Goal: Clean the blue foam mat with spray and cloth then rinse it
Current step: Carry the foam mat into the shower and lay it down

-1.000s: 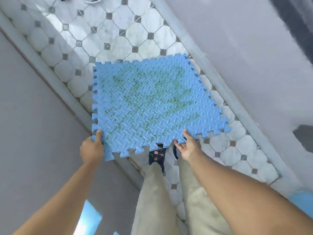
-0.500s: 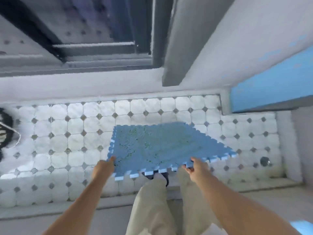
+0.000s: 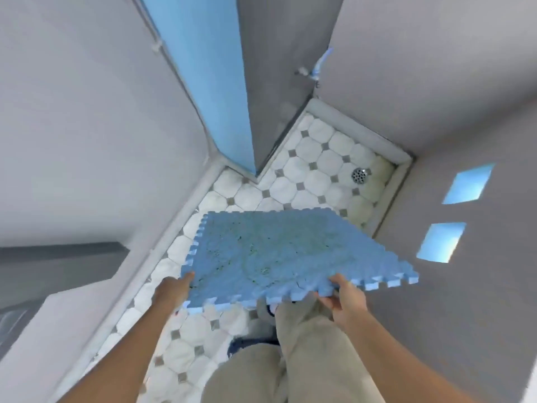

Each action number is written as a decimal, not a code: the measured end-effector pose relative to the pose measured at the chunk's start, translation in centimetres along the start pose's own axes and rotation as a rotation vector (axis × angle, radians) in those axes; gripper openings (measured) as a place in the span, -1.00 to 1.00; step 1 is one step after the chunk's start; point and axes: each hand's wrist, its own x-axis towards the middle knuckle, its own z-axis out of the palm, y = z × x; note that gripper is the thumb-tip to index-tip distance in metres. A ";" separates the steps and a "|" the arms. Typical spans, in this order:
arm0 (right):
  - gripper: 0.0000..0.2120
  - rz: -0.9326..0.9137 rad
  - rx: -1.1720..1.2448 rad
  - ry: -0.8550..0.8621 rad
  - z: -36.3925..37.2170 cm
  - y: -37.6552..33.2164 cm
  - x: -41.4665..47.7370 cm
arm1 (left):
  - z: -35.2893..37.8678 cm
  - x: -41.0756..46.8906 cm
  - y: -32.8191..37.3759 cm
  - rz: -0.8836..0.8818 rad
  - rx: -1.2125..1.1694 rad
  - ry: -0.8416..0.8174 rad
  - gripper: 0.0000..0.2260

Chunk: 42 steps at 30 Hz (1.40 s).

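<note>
The blue foam mat [image 3: 284, 254] has jagged puzzle edges and green smears across its top. It hangs almost level above the tiled floor, at about knee height. My left hand [image 3: 173, 290] grips its near left corner. My right hand [image 3: 343, 298] holds the near edge further right, fingers curled under the mat. No spray bottle or cloth is in view.
White octagon floor tiles [image 3: 316, 167] run ahead into a narrow corner with a round metal drain [image 3: 359, 175]. A tap [image 3: 315, 71] sticks out of the grey wall above it. A blue door panel [image 3: 203, 71] stands at the left. Grey walls close in on both sides.
I have turned with the mat in both hands. The view swung from a wide stretch of floor to the corner with the drain and tap. The grip is unchanged.
</note>
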 end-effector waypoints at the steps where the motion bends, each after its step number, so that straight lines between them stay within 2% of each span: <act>1: -0.89 -0.002 0.051 -0.007 -0.5 -1.1 0.7 | 0.1 0.2 2.6 0.027 0.028 0.023 -0.49; 2: -0.92 -0.001 0.096 -0.007 -0.9 -2.2 1.1 | 0.3 0.5 5.0 0.050 0.040 0.036 -0.52; 5: -0.72 -0.006 0.198 -0.014 -2.1 -5.3 2.6 | 1.1 1.2 11.7 0.097 0.026 0.039 -0.62; 8: -0.65 -0.014 0.289 -0.006 -2.6 -7.5 3.7 | 1.7 1.6 17.2 0.167 0.046 0.092 -0.69; 12: -0.63 -0.037 0.374 0.014 -1.3 -8.8 4.7 | 1.6 2.8 21.4 0.280 0.114 0.121 -0.70; 15: -0.60 -0.065 0.422 0.022 0.1 -9.9 5.9 | 1.6 4.7 23.3 0.315 0.095 0.075 -0.81; 18: -0.60 -0.096 0.448 0.030 0.9 -11.0 7.1 | 2.1 5.5 25.2 0.344 0.005 0.045 -0.85; 21: -0.72 -0.117 0.503 0.043 0.8 -11.8 8.5 | 3.0 6.4 27.7 0.314 -0.106 -0.021 -0.86; 23: -0.60 -0.111 0.564 0.044 1.3 -12.8 9.7 | 3.2 7.3 30.3 0.217 -0.382 -0.045 -0.84; 25: -0.45 -0.092 0.610 0.041 2.6 -14.0 11.2 | 3.3 7.7 32.8 0.083 -0.740 -0.162 -0.87; 27: -0.51 -0.067 0.671 0.038 4.5 -15.6 12.9 | 3.9 7.7 34.6 -0.003 -0.943 -0.354 -0.82; 29: -0.45 -0.037 0.712 0.016 6.9 -17.0 14.6 | 4.9 8.1 35.9 -0.048 -0.990 -0.536 -0.70; 32: -0.52 -0.028 0.737 -0.029 9.9 -19.0 16.5 | 6.3 8.6 38.6 -0.070 -0.980 -0.560 -0.53; 36: -0.41 -0.047 0.761 -0.035 10.7 -21.8 19.1 | 8.0 9.0 42.4 -0.008 -0.971 -0.496 -0.77; 40: -0.44 -0.031 0.749 -0.033 10.2 -23.5 21.8 | 9.2 9.2 45.7 0.051 -0.979 -0.469 -0.66; 42: -0.37 -0.010 0.744 -0.030 10.5 -23.6 23.0 | 9.5 9.6 47.1 0.082 -0.978 -0.461 -0.70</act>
